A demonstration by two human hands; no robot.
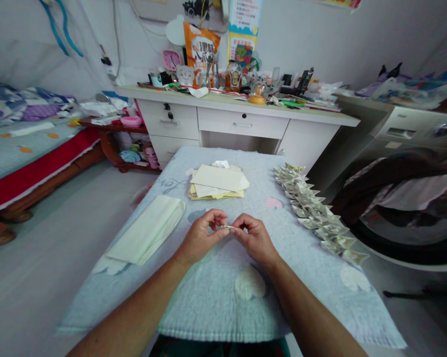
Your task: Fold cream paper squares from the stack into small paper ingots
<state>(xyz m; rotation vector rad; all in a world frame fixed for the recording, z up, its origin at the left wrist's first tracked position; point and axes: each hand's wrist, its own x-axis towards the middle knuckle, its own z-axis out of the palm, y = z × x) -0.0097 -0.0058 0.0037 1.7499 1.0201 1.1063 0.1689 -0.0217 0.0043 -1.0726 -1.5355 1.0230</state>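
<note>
Over the middle of the cloth-covered table, my left hand and my right hand meet fingertip to fingertip. Both pinch a small, narrow piece of folded paper, pale and seen almost edge-on; most of it is hidden by the fingers. Beyond the hands lies a stack of cream and yellow paper sheets. To the left rests a pile of large pale-green folded paper. Along the right side runs a row of pointed folded-paper pieces, nested into each other.
A light-blue quilted cloth covers the table. Behind it stands a white desk crowded with jars, a pink clock and an orange snack bag. A washing machine with laundry in its door is at right, a bed at left.
</note>
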